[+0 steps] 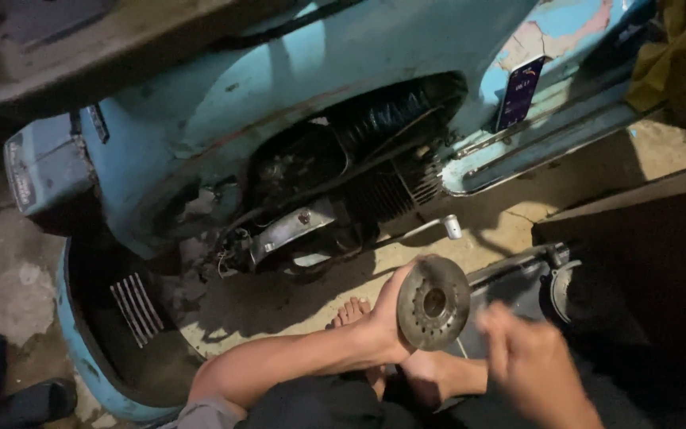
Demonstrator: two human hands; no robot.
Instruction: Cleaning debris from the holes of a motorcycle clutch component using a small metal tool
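My left hand reaches in from the lower left and grips the edge of a round, worn metal disc with a centre hole and a ring of small holes. The disc is held upright, facing me, above my bare foot. My right hand is just right of the disc, blurred by motion, with its fingers curled; nothing shows in it. Behind both hands, a light blue scooter lies with its dark engine exposed.
A silver kick-start lever sticks out from the engine toward the disc. A detached blue side panel with vent slats lies at lower left, near black sandals. A grey metal housing sits right of the disc. Yellow cloth is at upper right.
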